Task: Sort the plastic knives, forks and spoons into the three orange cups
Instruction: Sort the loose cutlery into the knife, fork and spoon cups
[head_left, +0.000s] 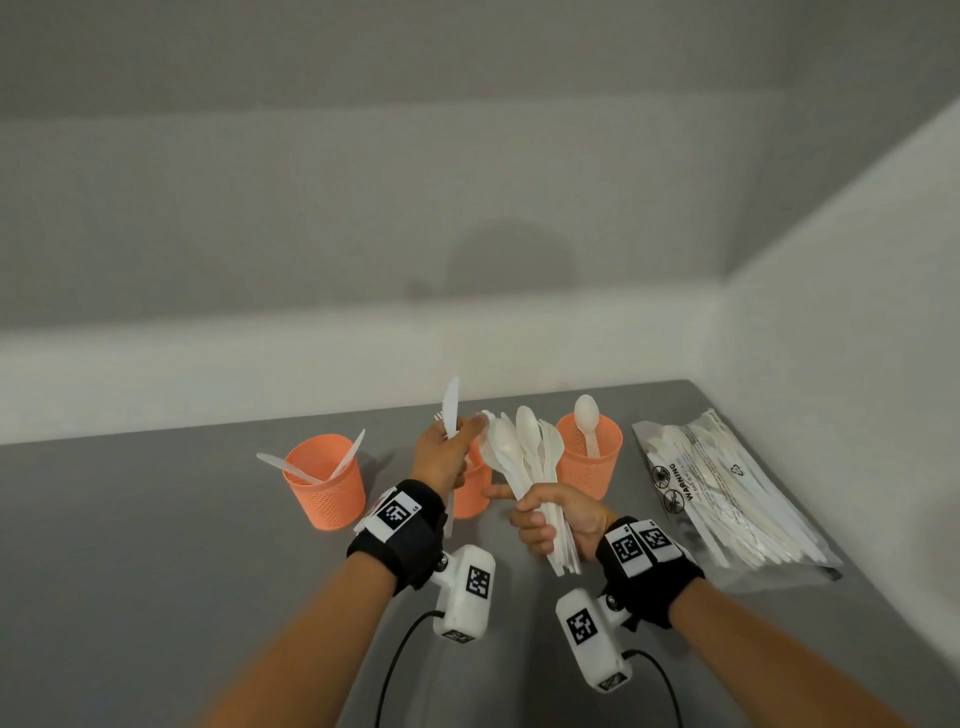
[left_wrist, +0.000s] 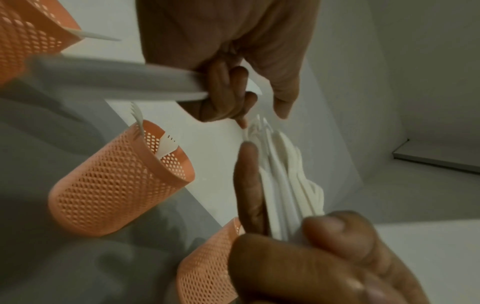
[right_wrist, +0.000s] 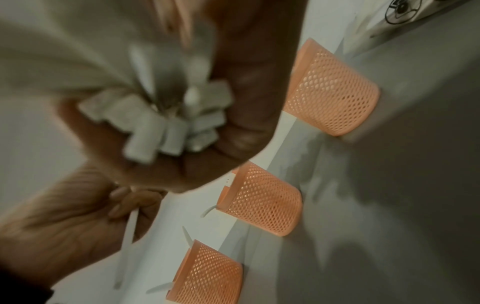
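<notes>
Head view: left hand (head_left: 441, 457) grips knife (head_left: 451, 408), seemingly clear of cups.

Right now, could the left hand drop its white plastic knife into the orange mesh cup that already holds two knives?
Probably yes. The left hand holds the white plastic knife raised above the table, and the orange mesh cup with two knives stands just to its left, top open, with nothing between them.

Bare forearms, black wrist straps (head_left: 410, 530) with square-coded white tags, white wrist cameras (head_left: 464, 592) trailing black cables (head_left: 400, 654).

Perforated matt plastic cups (head_left: 323, 483); smooth white plastic cutlery (head_left: 524, 452).
</notes>
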